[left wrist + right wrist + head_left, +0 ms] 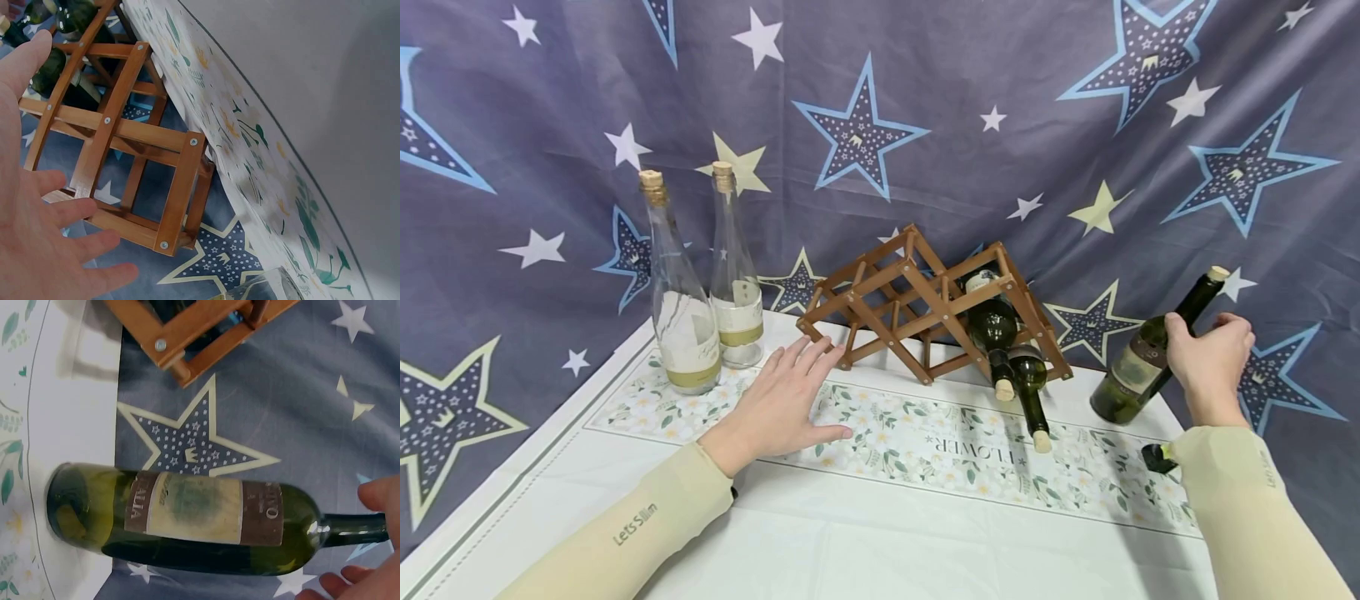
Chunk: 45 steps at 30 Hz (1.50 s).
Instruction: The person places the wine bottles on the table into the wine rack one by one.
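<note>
My right hand [1210,358] is at the neck of a dark green wine bottle [1131,379], thumb on one side and fingers on the other. The corked bottle leans to the right, its base at the table; the right wrist view shows its cream and brown label [200,509]. My left hand [786,396], fingers spread, holds nothing and is nearest the left end of a wooden lattice wine rack [891,342]. Two corked green bottles sit in the rack's right part, an upper bottle [992,325] and a lower bottle [1030,383], necks toward me.
Two clear corked bottles, a front bottle [688,333] and a rear bottle [737,292], stand upright at the left. A floral runner [895,433] lies across the white table [880,533]. A star-patterned cloth [962,75] hangs close behind the rack.
</note>
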Motion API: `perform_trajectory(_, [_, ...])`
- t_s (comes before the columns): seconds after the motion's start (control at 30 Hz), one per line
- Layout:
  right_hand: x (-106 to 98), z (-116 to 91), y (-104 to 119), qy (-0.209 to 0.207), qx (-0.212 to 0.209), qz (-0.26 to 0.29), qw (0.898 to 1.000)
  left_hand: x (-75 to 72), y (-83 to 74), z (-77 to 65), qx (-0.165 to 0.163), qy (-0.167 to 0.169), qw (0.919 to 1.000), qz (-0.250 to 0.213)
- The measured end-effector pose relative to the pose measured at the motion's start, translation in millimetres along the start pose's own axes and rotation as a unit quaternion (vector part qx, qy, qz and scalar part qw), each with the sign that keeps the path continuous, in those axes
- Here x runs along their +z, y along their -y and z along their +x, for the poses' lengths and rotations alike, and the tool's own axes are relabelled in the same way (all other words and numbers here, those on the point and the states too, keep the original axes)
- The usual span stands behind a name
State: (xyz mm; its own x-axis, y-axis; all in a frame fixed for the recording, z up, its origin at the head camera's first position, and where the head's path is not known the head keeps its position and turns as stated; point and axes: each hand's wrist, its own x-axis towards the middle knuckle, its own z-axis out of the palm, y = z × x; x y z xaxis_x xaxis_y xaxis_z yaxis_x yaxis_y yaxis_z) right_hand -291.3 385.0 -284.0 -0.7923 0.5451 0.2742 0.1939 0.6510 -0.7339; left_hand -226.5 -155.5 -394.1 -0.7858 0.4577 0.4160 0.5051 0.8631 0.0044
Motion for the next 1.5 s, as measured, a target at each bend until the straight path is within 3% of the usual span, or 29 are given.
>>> perform_trajectory(0.23, [3, 16, -2, 0.004, -0.024, -0.011, 1.0, 0.1, 0.2, 0.2, 0.001, 0.0, 1.0, 0.002])
perform_trajectory(0.53, [9, 27, -9, 0.005, -0.015, 0.003, 1.0, 1.2, -1.0, 1.0, 0.005, -0.003, 1.0, 0.002])
perform_trajectory(1.1, [17, 19, -14, -0.018, -0.057, -0.007, 0.998, 1.5, 0.7, 0.9, 0.003, -0.002, 1.0, 0.006])
perform_trajectory(1.5, [19, 9, -14, -0.039, -0.057, 0.006, 0.998, 1.8, 2.0, 0.0, -0.001, -0.005, 1.0, 0.006])
